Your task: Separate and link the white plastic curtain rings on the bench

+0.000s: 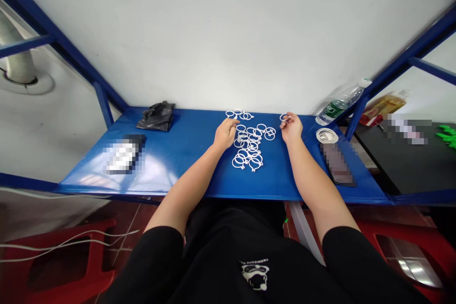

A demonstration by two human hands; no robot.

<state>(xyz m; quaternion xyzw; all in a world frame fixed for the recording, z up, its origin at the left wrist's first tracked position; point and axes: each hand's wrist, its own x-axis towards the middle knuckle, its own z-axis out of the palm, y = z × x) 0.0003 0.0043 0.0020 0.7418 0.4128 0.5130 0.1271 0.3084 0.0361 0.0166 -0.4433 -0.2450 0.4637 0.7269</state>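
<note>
Several white plastic rings lie in a loose pile on the blue table, between my two hands. A short row of joined rings lies at the far edge. My left hand rests at the pile's left side, fingers curled and pinching a ring near the row. My right hand sits to the right of the pile, its fingers closed on a single white ring.
A crumpled black bag lies at the table's far left. A clear water bottle lies at the far right, with a round white roll beside it. Blue frame posts rise at both back corners. Red stools stand below.
</note>
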